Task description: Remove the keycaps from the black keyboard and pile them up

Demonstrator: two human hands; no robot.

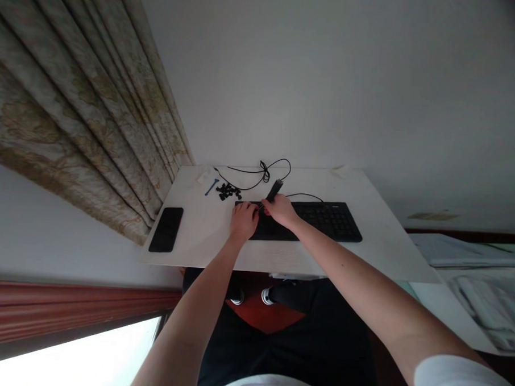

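I am watching the keyboard (328, 222) lying on the white table (204, 242), and I am taking its middle as my clock's centre. The right hand (281, 209), just toward ten o'clock, is closing its fingers around a slim black tool (275, 190), whose upper end is pointing toward one o'clock. At nine o'clock the left hand (244, 220) is resting bent fingers on the keyboard; I cannot tell whether it is gripping anything. Small black pieces (229, 191) and a blue tool (211, 187) are lying toward ten, a looped cable (265, 173) is curling at eleven, and a phone (166, 229) is lying well out at nine.
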